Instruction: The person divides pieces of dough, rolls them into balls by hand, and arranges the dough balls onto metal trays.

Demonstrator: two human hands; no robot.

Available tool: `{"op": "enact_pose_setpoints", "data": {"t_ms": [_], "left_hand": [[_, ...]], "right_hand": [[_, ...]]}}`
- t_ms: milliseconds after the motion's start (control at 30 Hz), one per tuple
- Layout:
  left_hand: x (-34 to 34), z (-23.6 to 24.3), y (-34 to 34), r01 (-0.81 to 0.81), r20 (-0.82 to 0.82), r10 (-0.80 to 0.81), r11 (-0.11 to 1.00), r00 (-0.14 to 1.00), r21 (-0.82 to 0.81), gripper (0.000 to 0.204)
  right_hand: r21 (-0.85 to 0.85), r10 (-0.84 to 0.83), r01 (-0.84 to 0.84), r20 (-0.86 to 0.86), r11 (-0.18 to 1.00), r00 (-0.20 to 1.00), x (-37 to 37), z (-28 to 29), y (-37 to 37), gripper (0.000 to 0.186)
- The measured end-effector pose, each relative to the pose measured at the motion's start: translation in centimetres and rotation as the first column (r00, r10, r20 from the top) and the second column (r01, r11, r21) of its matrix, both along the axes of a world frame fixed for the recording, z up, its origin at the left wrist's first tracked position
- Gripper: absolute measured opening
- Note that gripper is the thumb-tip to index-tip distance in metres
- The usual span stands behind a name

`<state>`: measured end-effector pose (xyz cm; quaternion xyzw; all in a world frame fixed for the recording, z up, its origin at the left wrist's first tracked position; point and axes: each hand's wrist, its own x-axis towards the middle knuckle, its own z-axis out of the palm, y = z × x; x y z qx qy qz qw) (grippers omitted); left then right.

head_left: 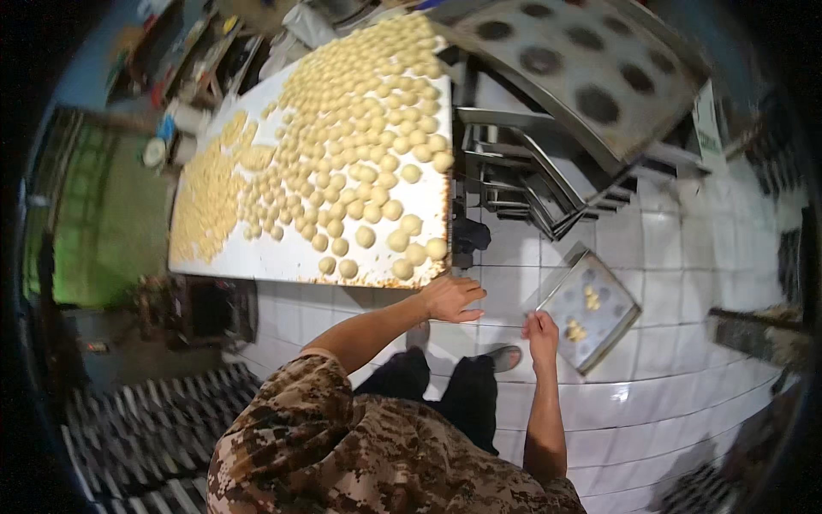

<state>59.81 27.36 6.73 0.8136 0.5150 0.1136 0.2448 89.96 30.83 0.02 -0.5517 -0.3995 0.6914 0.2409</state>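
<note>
My left hand [455,299] is at the near right corner of a white-topped table [295,267], its fingers stretched out and nothing seen in them. Pale yellow dough balls [366,237] cover much of the tabletop, spread out toward the near edge and packed closer at the far end. Lower and to the right, my right hand [540,327] has its fingers curled in; whatever they may hold is hidden. In the picture it overlaps the left corner of a square metal tray [610,295], which appears to lie on the floor. Two small clusters of yellowish pieces [576,330] rest on that tray.
Smaller dough pieces [205,201] crowd the table's left side. A rack of metal trays [522,176] stands right of the table, below a large sheet with dark round marks [586,38]. My sandalled foot [507,357] is on the white tiled floor [668,343]. Dark slatted stacks [163,420] fill the lower left.
</note>
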Motion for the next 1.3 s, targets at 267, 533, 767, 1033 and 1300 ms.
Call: {"op": "enact_pose_setpoints", "data": {"t_ms": [267, 533, 767, 1033, 1300], "left_hand": [[-8.2, 3.3, -13.8, -0.659, 0.355, 0.584, 0.739, 0.73, 0.139, 0.045], [-21.4, 1.3, -18.0, -0.728, -0.027, 0.747, 0.655, 0.665, 0.202, 0.083], [-23.2, 0.2, -15.4, -0.586, 0.002, 0.594, 0.792, 0.804, 0.17, 0.085], [-22.1, 1.6, -8.0, -0.494, 0.016, 0.496, 0.861, 0.868, 0.121, 0.067], [-24.3, 4.7, 0.1, -0.489, 0.196, 0.599, 0.769, 0.776, -0.412, 0.031]], "right_hand": [[0.517, 0.401, -0.775, 0.664, 0.364, 0.631, -14.8, 14.9, 6.1, 0.041], [0.077, 0.404, -0.991, 0.914, -0.108, 0.027, -28.0, 15.0, 7.2, 0.108], [0.287, 0.46, -0.948, 0.866, -0.136, 0.196, -29.1, 11.2, 4.8, 0.07], [0.36, 0.528, -0.807, 0.618, 0.468, 0.582, -25.8, 13.1, 5.1, 0.034], [0.577, -0.046, 0.076, -0.066, 0.813, 0.997, -18.6, 31.0, 15.6, 0.03]]}}
